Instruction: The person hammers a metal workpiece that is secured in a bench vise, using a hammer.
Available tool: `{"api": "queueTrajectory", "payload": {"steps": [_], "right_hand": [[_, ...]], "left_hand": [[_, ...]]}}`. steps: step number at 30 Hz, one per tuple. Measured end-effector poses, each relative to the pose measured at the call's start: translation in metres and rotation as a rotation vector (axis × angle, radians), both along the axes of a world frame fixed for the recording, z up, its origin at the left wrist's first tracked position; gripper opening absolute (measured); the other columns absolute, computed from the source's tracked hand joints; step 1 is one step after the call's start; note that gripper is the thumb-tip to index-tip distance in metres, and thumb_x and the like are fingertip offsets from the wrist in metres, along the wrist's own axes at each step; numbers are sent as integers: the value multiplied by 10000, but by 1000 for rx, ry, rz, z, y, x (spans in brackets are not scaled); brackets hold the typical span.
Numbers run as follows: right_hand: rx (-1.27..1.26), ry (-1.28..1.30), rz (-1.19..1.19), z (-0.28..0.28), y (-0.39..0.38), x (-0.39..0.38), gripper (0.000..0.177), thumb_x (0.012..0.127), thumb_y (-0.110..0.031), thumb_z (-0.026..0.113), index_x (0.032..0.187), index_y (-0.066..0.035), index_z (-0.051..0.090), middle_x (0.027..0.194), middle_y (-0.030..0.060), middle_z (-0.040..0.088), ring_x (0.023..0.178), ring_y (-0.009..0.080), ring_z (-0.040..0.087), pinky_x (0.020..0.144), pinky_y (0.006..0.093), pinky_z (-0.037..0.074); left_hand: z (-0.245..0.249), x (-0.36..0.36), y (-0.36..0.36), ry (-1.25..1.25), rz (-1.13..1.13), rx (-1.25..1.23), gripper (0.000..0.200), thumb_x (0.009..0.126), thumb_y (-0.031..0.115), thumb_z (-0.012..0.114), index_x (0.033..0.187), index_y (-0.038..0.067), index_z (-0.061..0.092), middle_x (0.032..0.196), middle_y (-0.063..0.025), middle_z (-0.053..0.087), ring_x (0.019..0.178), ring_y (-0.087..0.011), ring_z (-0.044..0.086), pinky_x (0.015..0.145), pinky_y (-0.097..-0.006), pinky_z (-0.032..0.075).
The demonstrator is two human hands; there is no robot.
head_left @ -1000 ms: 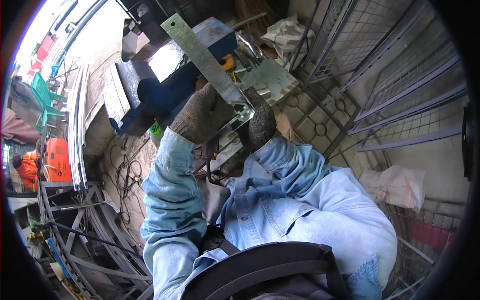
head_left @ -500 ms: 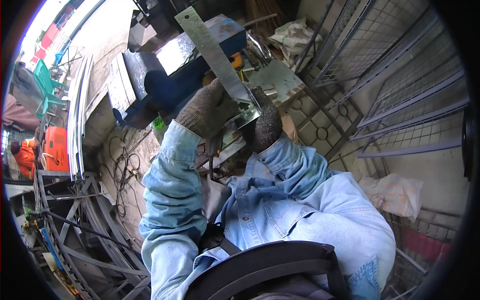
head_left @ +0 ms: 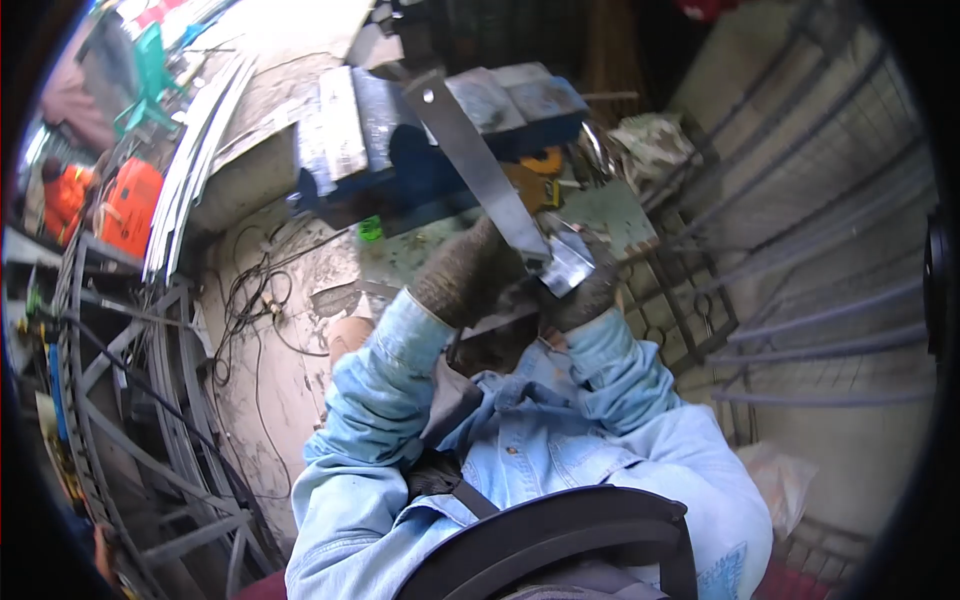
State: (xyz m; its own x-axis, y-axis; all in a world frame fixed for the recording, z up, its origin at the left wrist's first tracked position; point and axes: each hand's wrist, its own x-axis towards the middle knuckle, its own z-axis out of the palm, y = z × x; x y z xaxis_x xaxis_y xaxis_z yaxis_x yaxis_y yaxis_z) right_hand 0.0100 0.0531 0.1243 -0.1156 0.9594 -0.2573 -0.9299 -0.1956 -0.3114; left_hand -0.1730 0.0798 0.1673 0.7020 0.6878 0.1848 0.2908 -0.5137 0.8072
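Note:
A flat metal strip (head_left: pixel 478 165) with a hole near its far end slants down toward my chest, where a short bent metal piece (head_left: pixel 568 262) meets its near end. My left hand (head_left: pixel 462 275), in a grey-brown knit glove, is closed at the left side of the strip. On the right, my gloved right hand (head_left: pixel 588 298) is closed around the bent piece. Beyond the strip stands a blue metal vise or block (head_left: pixel 440 150). A yellow tape measure (head_left: pixel 535 185) lies just right of the strip.
Metal frames (head_left: pixel 160 400) and long light bars (head_left: pixel 200 165) stand at the left, near an orange case (head_left: pixel 130 205) and a person in orange (head_left: pixel 66 200). Cables (head_left: pixel 245 310) lie on the floor. Mesh panels (head_left: pixel 820 290) lean at the right. A white sack (head_left: pixel 650 148) sits behind.
The view has turned, so the surroundings shift and the right side blurs. My hands and the metal pieces appear lower and farther right; both hands stay closed around them.

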Motion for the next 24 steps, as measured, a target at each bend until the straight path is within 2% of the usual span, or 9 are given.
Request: {"api": "queueTrajectory", "payload": {"steps": [2,3,4,6,10,12,16,17,24], "right_hand": [[93,93,160,-12,5,16,329,940,-278,535,1179,-62,600,858,124,653,775,288,661,716,446,563],[19,-15,98,-3,13,16,330,922,-270,567,1190,-81,598,830,112,635,694,289,642,658,468,556],[273,-161,123,9,27,16,381,900,-251,602,1228,-63,562,941,95,630,771,285,651,703,453,563],[437,-690,-66,48,55,0,482,859,-232,663,1272,-34,514,1080,85,596,880,255,640,802,408,555],[917,-1148,64,115,141,-50,626,785,-106,739,1324,-16,435,1132,152,596,947,213,621,869,345,540],[889,-1291,156,132,177,-94,527,803,-94,722,1269,-3,491,1076,140,615,900,196,620,845,320,532],[776,-1375,371,124,230,-160,222,838,-65,681,1048,-6,639,902,80,644,823,164,606,782,269,499],[764,-1422,416,122,234,-169,161,838,-73,675,989,-19,664,872,67,647,813,160,605,765,275,496],[936,-2121,432,128,250,-192,425,760,-338,696,1044,-22,702,1001,214,697,947,332,667,850,393,513]], "left_hand": [[-69,-32,-3,-706,163,-921,363,923,119,654,1244,42,504,1068,-73,631,937,-178,627,802,-303,510],[-57,-42,-20,-655,250,-813,367,933,189,645,1239,41,506,1091,-87,617,970,-210,630,844,-331,505],[-41,-63,-32,-158,318,-244,418,906,147,637,1281,47,483,1211,-180,601,1073,-326,620,884,-409,501],[-122,-100,-33,-117,447,-117,378,912,207,647,1232,61,507,1086,-160,639,946,-294,647,812,-395,519],[-147,-126,-45,-42,608,-74,380,891,244,657,1201,68,525,983,-159,659,906,-256,653,776,-384,526],[-148,-123,-44,-2,548,-508,454,854,208,676,1238,12,536,1105,-153,671,1054,-244,636,919,-371,487],[-150,-112,-28,114,612,-409,440,820,322,659,1178,66,637,1030,-205,697,1017,-394,650,882,-437,507],[-140,-109,-26,206,652,-432,472,812,397,657,1174,95,673,1149,-197,675,1086,-377,632,934,-437,493],[-130,-96,-28,194,767,-433,527,795,367,681,1241,94,622,1219,-185,644,1152,-371,593,983,-434,469]]}}
